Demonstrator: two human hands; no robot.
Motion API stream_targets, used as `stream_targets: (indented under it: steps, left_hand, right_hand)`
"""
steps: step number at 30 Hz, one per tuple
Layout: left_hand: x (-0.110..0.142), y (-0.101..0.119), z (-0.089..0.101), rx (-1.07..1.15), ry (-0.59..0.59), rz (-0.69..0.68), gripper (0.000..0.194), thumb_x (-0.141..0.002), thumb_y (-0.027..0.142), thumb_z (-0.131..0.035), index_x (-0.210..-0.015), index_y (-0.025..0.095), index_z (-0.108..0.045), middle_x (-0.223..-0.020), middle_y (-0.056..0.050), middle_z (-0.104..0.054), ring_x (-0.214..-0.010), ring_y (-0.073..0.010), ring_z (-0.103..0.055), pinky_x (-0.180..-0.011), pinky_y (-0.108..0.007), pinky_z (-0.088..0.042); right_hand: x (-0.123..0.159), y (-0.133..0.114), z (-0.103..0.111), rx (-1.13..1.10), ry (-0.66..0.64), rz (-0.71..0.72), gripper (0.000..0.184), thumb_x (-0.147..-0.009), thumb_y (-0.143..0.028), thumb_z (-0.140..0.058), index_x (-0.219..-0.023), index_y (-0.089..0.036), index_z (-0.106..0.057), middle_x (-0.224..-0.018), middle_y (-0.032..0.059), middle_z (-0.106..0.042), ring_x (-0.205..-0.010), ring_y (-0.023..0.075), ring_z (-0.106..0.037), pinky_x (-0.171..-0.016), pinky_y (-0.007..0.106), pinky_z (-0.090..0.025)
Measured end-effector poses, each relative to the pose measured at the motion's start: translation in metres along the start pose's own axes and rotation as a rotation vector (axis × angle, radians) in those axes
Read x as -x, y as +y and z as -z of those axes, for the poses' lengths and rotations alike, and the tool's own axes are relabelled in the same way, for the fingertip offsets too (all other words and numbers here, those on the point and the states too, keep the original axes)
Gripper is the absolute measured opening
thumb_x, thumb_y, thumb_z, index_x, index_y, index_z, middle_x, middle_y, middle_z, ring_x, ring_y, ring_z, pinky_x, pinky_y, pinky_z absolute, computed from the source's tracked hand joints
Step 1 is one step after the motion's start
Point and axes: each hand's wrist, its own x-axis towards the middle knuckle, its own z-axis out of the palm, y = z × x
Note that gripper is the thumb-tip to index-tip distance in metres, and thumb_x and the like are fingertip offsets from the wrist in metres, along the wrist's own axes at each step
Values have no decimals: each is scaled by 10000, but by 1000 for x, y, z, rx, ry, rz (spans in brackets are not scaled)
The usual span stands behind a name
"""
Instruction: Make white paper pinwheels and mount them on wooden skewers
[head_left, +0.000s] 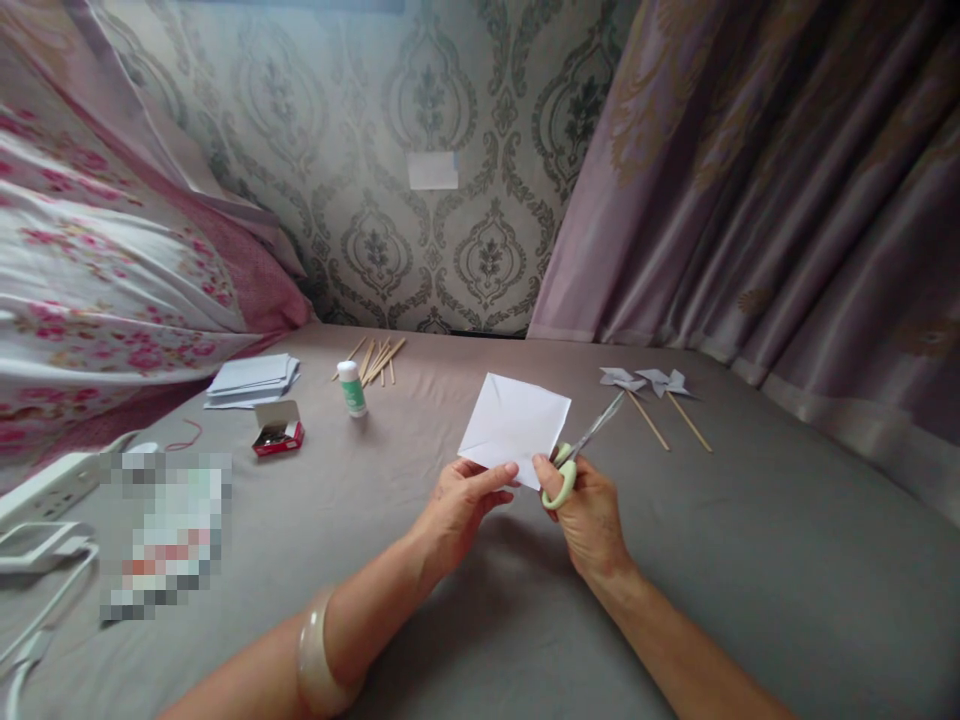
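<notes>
Grey cloth surface (465, 640), head view. White paper (517, 420), creased, right of the glue stick (353, 392); the person's left hand (469, 498) pinches its near edge, right hand (596, 515) curls closed round scissors (600, 424). Paper likely light, thin, easily torn; best gripped lightly near a corner.

Sheet (514, 420) left of scissors (589, 438), sticks (385, 361) behind tube (352, 390)

We log one view, taken from the person's head, facing forward and down across the grey sheet (750, 540). Forearms (386, 590) enter from the bottom edge; left hand (466, 497) and right hand (592, 507) sit near the lens, below frame centre. We face the patterned wall (337, 120), farther off; a curtain (787, 180) bounds the right.
</notes>
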Motion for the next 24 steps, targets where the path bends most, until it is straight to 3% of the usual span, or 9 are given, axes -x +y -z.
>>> stream_targets:
  steps: [8, 11, 13, 17, 20, 24]
  left_hand:
    - [0, -8, 0, 31, 83, 2, 264, -565, 298, -855, -708, 132, -708, -763, -41, -687, -674, -114, -602, -639, -239, -444]
    - [-7, -3, 5, 9, 146, -43, 276, -545, 312, -856, -677, 127, -698, -741, -45, -689, -662, -116, -597, -630, -240, -433]
    - [-12, 5, 10, -15, 205, -113, 286, -526, 312, -858, -665, 123, -694, -713, -43, -685, -643, -114, -588, -621, -239, -423]
    - [-19, 29, 20, -34, 311, -256, 298, -479, 304, -864, -612, 126, -665, -656, -30, -668, -611, -109, -573, -603, -236, -410]
    - [-19, 39, 22, -21, 326, -292, 306, -463, 295, -869, -597, 127, -651, -635, -21, -656, -591, -101, -564, -588, -227, -409]
    - [-15, 38, 19, 26, 286, -249, 313, -463, 280, -877, -618, 115, -660, -644, -22, -659, -584, -89, -570, -576, -210, -415]
  right_hand:
    - [7, 10, -6, 3, 15, 28, 343, -749, -501, -673, -706, -190, -535, -519, -80, -470, -462, 79, -359, -451, 221, -304]
    - [8, 5, -6, 9, -8, -28, 392, -716, -554, -673, -742, -176, -572, -501, -72, -485, -435, 80, -366, -429, 225, -290]
    - [8, 1, -6, 57, -87, -118, 457, -695, -617, -654, -707, -166, -577, -463, -68, -467, -401, 77, -353, -411, 231, -270]
    - [12, -5, -6, 210, -421, -279, 555, -683, -707, -595, -631, -156, -563, -515, -25, -518, -403, 70, -381, -410, 236, -267]
    - [17, -9, -8, 276, -604, -259, 564, -714, -716, -562, -627, -159, -566, -498, -39, -472, -434, 72, -380, -433, 228, -261]
    - [22, -14, -9, 295, -670, -216, 588, -734, -736, -525, -609, -162, -556, -476, -51, -410, -455, 75, -351, -446, 225, -248]
